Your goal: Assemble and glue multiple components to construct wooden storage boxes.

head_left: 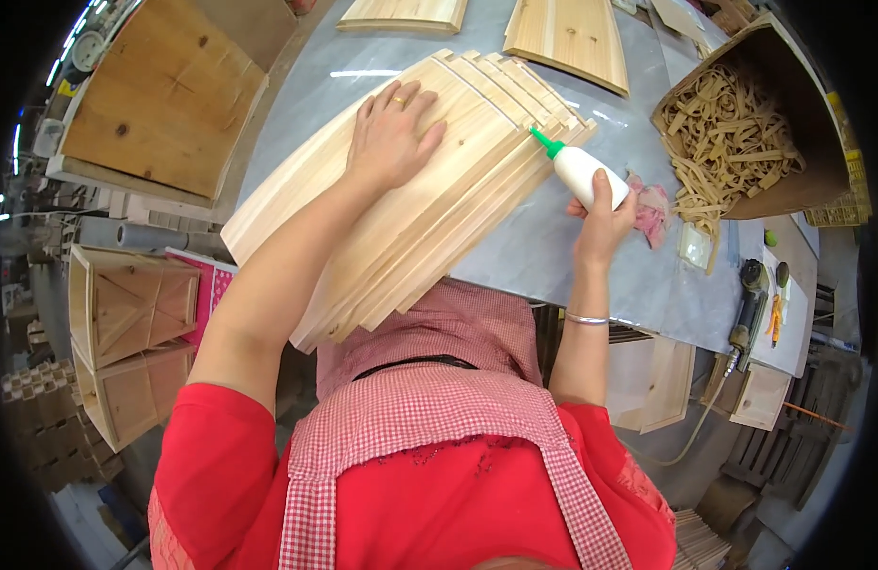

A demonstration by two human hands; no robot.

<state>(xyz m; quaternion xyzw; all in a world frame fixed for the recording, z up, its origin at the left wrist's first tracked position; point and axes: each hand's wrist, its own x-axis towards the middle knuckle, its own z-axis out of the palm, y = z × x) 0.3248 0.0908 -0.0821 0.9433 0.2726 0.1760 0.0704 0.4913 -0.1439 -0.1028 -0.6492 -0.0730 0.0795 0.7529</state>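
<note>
A stack of pale wooden boards [363,223] lies slantwise across the table, its ends stepped and its near end jutting past the table's front edge. My left hand [394,138] rests flat on the top board with its fingers stretched out. In my right hand [605,214] is a white glue bottle [588,175] with a green nozzle, tilted so that the tip sits at the right edges of the boards near their far end. Whether glue is coming out is too small to tell. A crumpled pink cloth [651,211] lies just beyond my right hand.
A cardboard box [785,195] full of tan rubber bands stands at the right of the grey table [543,261]. More boards [576,43] lie at the far side. An air tool [743,318] with a hose sits at the right edge. Wooden boxes [140,299] are stacked at left.
</note>
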